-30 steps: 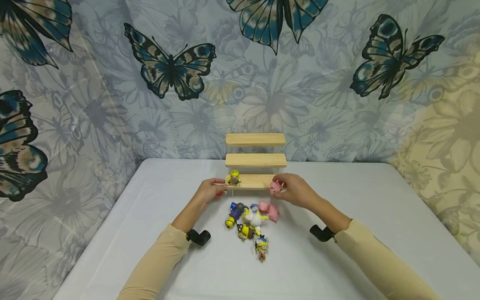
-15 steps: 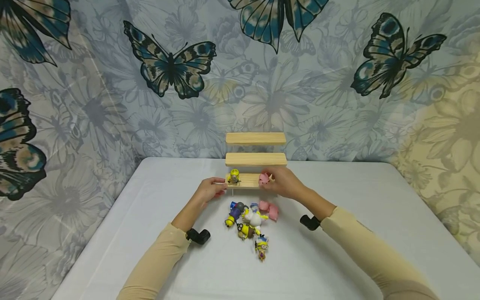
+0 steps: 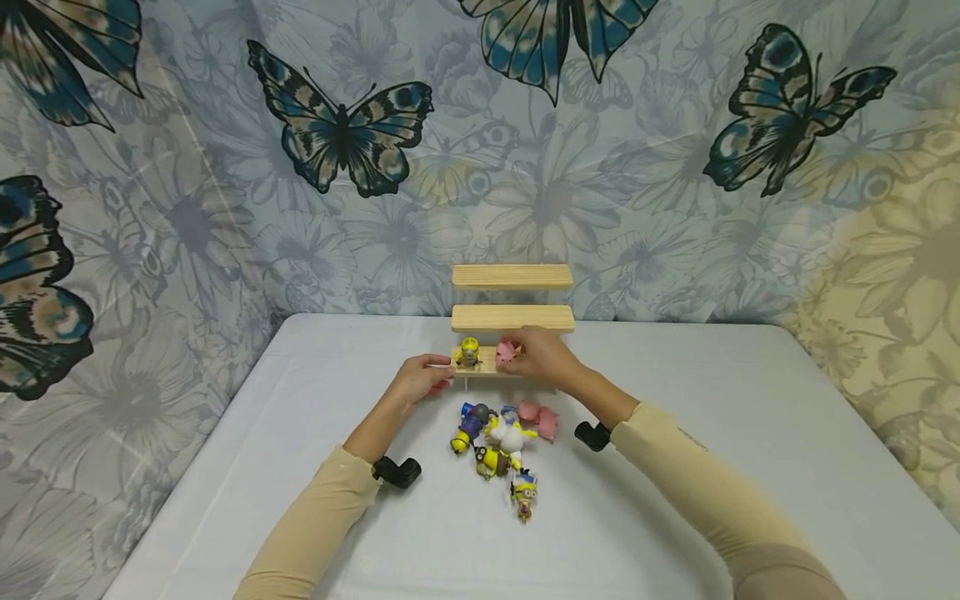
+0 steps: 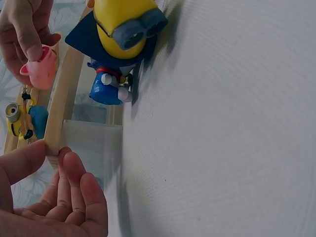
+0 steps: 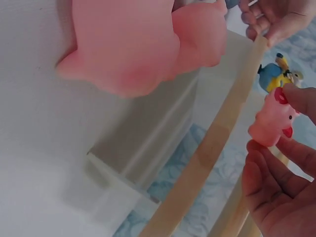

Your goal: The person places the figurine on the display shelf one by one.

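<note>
Past toy figures [image 3: 508, 437] in the foreground on the white table [image 3: 450, 537], grips the left end of the bottom shelf [image 3: 487, 367] with the left hand [image 3: 417, 380], between thumb and fingers. Farther in, pinches a pink pig [image 3: 506, 353] with fingertips and thumb of the right hand [image 3: 546, 358], just right of the yellow figure [image 3: 469, 352] (touching the wood or not, cannot tell). Looks light, probably soft and smooth; best taken by the rounded sides. Has two higher boards [image 3: 512, 317] behind.

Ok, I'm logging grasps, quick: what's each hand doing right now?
Left hand: closed, pinching the bottom shelf by its left end.
Right hand: closed, holding the small pink figure.
</note>
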Tool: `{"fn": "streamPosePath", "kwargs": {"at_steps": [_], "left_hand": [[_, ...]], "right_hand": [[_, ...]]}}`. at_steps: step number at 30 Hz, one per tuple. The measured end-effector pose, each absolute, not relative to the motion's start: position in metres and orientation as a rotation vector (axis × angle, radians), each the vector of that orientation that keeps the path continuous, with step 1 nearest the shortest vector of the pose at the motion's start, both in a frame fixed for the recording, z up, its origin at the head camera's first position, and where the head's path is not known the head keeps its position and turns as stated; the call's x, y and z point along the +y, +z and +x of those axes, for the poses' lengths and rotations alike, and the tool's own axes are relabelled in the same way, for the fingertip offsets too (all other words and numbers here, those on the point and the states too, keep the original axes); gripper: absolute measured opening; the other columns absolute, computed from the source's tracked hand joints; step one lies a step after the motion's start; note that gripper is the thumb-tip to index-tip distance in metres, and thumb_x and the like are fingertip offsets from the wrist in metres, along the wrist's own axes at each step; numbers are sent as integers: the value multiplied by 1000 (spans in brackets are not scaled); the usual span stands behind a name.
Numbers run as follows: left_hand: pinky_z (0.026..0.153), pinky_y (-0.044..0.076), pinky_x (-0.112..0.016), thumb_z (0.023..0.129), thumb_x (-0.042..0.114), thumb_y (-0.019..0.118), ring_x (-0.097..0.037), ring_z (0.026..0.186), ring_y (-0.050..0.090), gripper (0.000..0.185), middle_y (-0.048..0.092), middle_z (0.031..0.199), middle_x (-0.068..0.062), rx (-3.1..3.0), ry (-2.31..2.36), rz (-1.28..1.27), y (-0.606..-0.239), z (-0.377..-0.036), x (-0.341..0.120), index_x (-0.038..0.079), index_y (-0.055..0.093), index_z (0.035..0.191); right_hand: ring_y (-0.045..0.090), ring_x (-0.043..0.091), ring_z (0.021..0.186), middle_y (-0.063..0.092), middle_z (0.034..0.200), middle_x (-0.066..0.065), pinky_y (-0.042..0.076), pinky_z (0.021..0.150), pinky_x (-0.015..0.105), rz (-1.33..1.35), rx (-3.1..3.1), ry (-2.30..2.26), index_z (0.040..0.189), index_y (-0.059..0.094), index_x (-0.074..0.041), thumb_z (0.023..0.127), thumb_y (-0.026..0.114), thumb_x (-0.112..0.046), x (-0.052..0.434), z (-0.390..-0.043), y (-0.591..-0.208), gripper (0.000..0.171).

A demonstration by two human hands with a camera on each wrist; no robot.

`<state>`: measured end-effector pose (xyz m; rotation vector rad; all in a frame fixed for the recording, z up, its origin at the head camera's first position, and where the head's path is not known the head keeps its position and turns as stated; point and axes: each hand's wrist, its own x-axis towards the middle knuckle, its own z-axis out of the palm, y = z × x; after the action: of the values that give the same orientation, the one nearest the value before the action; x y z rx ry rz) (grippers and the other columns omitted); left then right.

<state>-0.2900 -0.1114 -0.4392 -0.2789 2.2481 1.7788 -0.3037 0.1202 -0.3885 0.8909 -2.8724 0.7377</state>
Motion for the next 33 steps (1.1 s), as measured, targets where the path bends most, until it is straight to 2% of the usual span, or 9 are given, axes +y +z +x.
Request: {"fn": "streamPosePath", "kwargs": {"at_steps": [7, 13, 15, 18, 22, 27, 33], "left_hand": [[72, 52, -26, 93, 19, 66, -13, 80, 65, 37, 72, 101, -7, 2247, 1782, -276, -439, -290, -111, 6, 61, 128], [70, 52, -25, 93, 18, 66, -9, 73, 62, 37, 71, 95, -5, 2243, 1791, -276, -438, -290, -110, 5, 61, 127], [71, 52, -26, 93, 18, 66, -9, 74, 63, 37, 71, 97, -6, 2246, 1792, -273, -438, -290, -110, 5, 61, 128], [72, 53, -26, 93, 18, 66, -10, 74, 63, 37, 71, 99, -7, 2246, 1793, -276, -438, -289, -110, 5, 61, 128], [72, 52, -26, 93, 17, 66, -9, 73, 62, 38, 71, 97, -6, 2242, 1797, -274, -438, -289, -111, 5, 61, 128], [71, 52, -26, 93, 17, 65, -8, 72, 61, 38, 70, 93, -4, 2241, 1791, -266, -437, -289, -111, 4, 60, 128], [71, 52, -26, 93, 17, 65, -9, 73, 62, 37, 71, 93, -4, 2237, 1795, -268, -438, -290, -111, 4, 61, 128]], "right_hand": [[58, 18, 82, 68, 92, 6, 50, 75, 33, 956, -2847, 763, 106, 69, -4, 84, 75, -22, 113, -308, -397, 29], [55, 17, 81, 67, 91, 5, 47, 74, 32, 958, -2826, 687, 111, 68, -3, 84, 75, -21, 111, -309, -403, 33], [58, 18, 84, 68, 95, 7, 49, 76, 34, 953, -2830, 672, 114, 67, -2, 85, 74, -22, 111, -308, -402, 36], [64, 23, 97, 69, 110, 11, 53, 86, 39, 925, -2872, 658, 123, 63, -2, 86, 74, -26, 112, -304, -397, 45], [62, 30, 111, 65, 122, 15, 52, 91, 45, 870, -2922, 628, 132, 58, -3, 87, 73, -29, 117, -295, -386, 54], [62, 29, 100, 67, 110, 15, 52, 83, 44, 876, -2859, 586, 127, 62, -3, 89, 72, -27, 128, -285, -376, 46], [63, 27, 92, 68, 105, 15, 52, 76, 41, 864, -2900, 662, 122, 64, -2, 91, 69, -27, 146, -273, -372, 40]]}}
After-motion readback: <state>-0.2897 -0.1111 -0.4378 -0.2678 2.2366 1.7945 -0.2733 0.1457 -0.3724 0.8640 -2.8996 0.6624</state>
